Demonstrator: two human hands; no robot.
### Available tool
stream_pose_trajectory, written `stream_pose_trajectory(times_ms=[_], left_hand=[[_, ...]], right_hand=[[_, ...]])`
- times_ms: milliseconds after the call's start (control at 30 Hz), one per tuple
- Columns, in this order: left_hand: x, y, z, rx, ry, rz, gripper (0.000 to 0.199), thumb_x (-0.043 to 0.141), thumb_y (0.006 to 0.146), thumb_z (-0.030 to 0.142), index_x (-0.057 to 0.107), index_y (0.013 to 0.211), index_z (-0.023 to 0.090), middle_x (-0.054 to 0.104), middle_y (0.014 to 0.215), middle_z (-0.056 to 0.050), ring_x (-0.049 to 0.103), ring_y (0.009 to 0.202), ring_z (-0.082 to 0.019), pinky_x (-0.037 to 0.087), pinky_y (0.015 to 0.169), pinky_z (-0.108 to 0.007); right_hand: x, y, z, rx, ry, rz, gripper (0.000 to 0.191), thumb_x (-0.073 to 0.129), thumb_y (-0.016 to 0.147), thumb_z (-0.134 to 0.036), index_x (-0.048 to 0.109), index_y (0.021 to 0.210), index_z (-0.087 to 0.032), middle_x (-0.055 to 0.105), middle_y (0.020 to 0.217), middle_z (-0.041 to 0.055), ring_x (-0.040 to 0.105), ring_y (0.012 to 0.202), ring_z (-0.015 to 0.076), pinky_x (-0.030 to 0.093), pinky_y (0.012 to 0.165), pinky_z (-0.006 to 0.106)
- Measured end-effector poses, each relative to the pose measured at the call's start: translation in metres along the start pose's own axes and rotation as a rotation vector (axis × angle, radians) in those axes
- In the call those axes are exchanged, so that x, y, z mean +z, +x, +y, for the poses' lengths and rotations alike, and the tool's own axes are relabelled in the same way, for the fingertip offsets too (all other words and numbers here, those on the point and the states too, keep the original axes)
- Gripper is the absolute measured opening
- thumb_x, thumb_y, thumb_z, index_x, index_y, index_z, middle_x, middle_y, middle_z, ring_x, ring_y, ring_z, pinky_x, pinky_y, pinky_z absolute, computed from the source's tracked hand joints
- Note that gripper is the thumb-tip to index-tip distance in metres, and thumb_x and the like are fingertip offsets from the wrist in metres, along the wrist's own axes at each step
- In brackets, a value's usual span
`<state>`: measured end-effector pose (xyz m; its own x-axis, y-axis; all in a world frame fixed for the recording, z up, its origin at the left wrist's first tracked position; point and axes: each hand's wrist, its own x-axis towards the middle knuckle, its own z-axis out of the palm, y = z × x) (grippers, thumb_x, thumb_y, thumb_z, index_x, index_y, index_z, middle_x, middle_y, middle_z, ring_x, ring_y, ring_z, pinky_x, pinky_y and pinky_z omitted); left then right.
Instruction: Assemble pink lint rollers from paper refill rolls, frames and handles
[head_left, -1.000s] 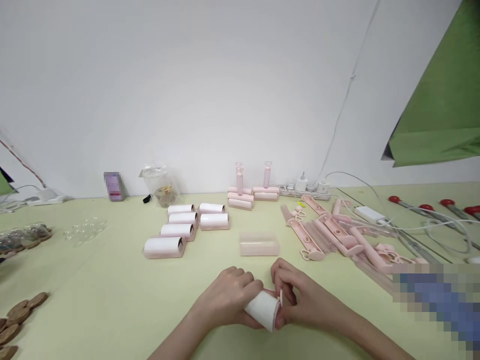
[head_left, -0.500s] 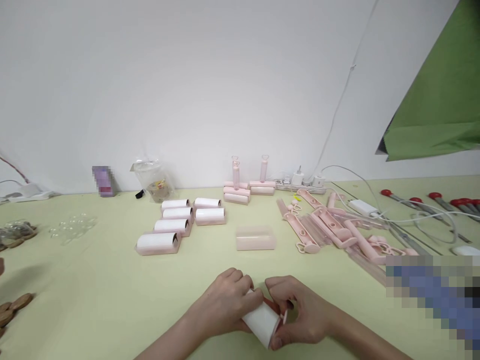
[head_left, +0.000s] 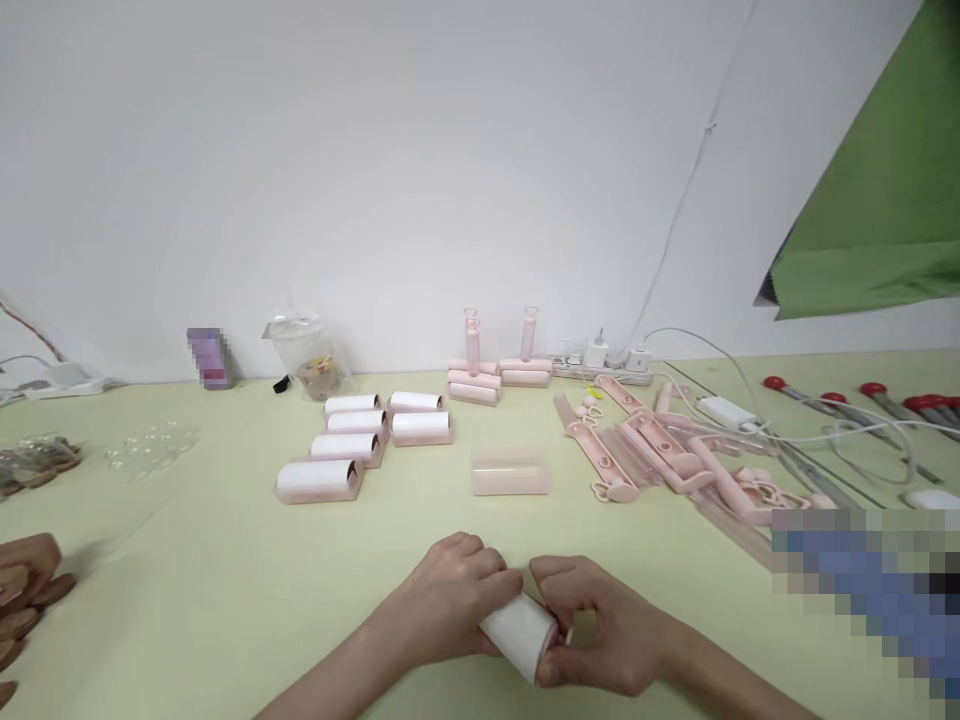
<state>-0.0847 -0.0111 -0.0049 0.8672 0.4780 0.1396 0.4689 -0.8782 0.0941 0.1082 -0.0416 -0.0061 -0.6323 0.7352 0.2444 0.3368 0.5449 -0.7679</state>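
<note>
A white roll (head_left: pixel 519 634) is held low in front of me, tilted down to the right. My left hand (head_left: pixel 457 605) wraps round its upper left end. My right hand (head_left: pixel 604 625) grips the lower right end, thumb and fingers closed at a pink part that is mostly hidden. Beyond my hands lies a clear pinkish cover (head_left: pixel 510 472). Several white rolls in clear pink covers (head_left: pixel 319 480) rest to its left. Pink handles and frames (head_left: pixel 660 450) are heaped to its right, among clear tubes.
Finished-looking pink rollers (head_left: pixel 474 385) stand by the wall, beside a power strip (head_left: pixel 600 372). A plastic bag (head_left: pixel 311 360) is at the back left. Another person's hand (head_left: pixel 30 565) is by brown discs (head_left: pixel 22 625) at the left edge. Red-tipped tools (head_left: pixel 874 390) lie right.
Another person's hand has come further into view at the left edge. My fingers have shifted slightly at the roll's right end, and the reddish-brown patch beside it no longer shows.
</note>
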Motion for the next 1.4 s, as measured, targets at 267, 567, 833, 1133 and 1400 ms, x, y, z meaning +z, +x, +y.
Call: stream_pose_trajectory(times_ms=[267,567,833,1133,1400], left_hand=[[-0.001,-0.003,0.001,-0.424,-0.639,0.236,0.034,0.065,0.058,0.032,0.055,0.088,0.019,0.062,0.079,-0.001,0.055,0.068,-0.017,0.04,0.059,-0.025],[0.004,0.003,0.037,-0.486,-1.604,0.122,0.034,0.062,0.067,0.041,0.054,0.084,0.013,0.055,0.071,-0.001,0.051,0.065,-0.013,0.04,0.06,-0.023],[0.009,0.003,0.036,-0.535,-1.705,0.054,0.037,0.065,0.063,0.041,0.056,0.084,0.011,0.057,0.067,-0.003,0.053,0.06,-0.015,0.041,0.058,-0.027],[0.016,0.006,0.009,-0.382,-1.607,0.35,0.042,0.042,0.074,0.048,0.052,0.099,0.015,0.055,0.097,-0.009,0.047,0.098,-0.027,0.033,0.088,-0.04],[0.019,0.042,-0.066,-0.583,-0.969,0.489,0.087,0.072,0.055,0.037,0.025,0.125,0.017,0.034,0.129,-0.013,0.031,0.118,-0.03,0.026,0.097,-0.038]], right_hand=[[-0.016,-0.002,0.001,0.08,-0.127,0.223,0.074,0.074,0.051,-0.046,0.044,0.115,-0.025,0.05,0.109,0.0099,0.05,0.093,0.0261,0.043,0.076,0.034],[0.024,-0.008,-0.004,0.259,0.505,0.132,0.053,0.034,0.084,-0.05,0.02,0.131,-0.028,0.052,0.106,0.0081,0.049,0.102,0.0229,0.041,0.085,0.036],[0.027,-0.006,-0.004,0.337,0.62,0.131,0.043,0.036,0.085,-0.049,0.029,0.123,-0.03,0.051,0.094,0.0023,0.051,0.084,0.0168,0.043,0.076,0.03],[0.012,0.01,-0.009,0.348,0.592,0.437,0.027,0.05,0.079,-0.047,0.049,0.094,-0.024,0.058,0.085,0.001,0.054,0.086,0.0195,0.043,0.076,0.031],[-0.061,0.043,-0.002,0.216,0.15,0.615,0.036,0.055,0.074,-0.047,0.051,0.101,-0.024,0.061,0.102,0.0062,0.056,0.092,0.0218,0.046,0.075,0.031]])
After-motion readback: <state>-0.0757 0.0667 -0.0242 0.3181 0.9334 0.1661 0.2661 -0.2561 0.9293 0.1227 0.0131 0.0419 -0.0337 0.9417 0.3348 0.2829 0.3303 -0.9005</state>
